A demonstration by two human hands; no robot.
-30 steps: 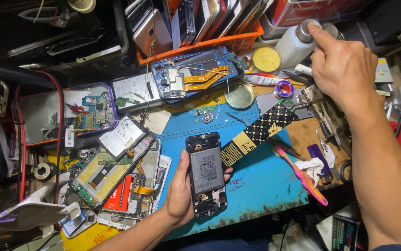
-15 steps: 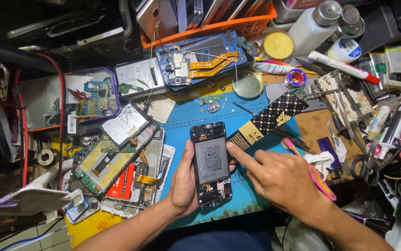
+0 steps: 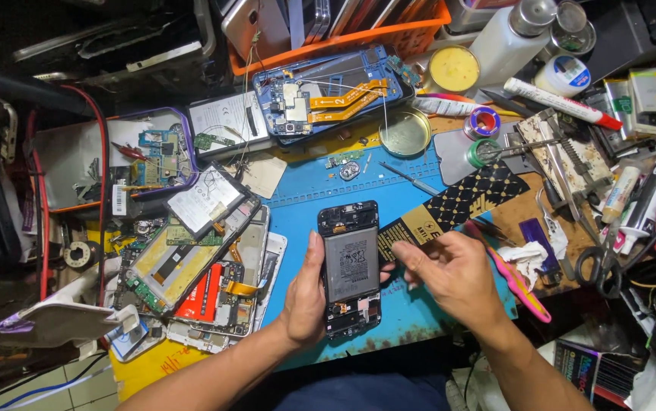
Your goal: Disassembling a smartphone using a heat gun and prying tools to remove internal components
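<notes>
From the head camera, looking down: the person has an opened phone [image 3: 351, 268] lying on the blue mat [image 3: 309, 205] near the front edge of the worktop. Its back cover is already off, so the grey battery [image 3: 351, 264] and the small boards at the top and bottom show. The battery sits in its place in the middle of the phone.

The left hand [image 3: 303, 293] is wrapped on the left side of the phone, thumb along the edge, holding it steady on the mat. The right hand [image 3: 449, 268] is just beside the phone's right edge, with thumb and first finger pinched close together. I cannot tell if there is something tiny between them (it is too small to see). That hand rests over the near end of a black and gold patterned strip [image 3: 461, 204], which runs off toward the right back of the worktop.

So the opening part looks done, and the work inside the phone looks like it is only at the start, since the battery and boards are all in.

All around are other things: a blue phone frame with orange flat cables [image 3: 328, 93] toward the back edge, a round metal tin lid [image 3: 405, 132] beside it, a pile of taken-apart phones [image 3: 191, 266] at the left, pink tweezers [image 3: 514, 275] to the right, and a white squeeze bottle [image 3: 509, 38] in the back right corner.
</notes>
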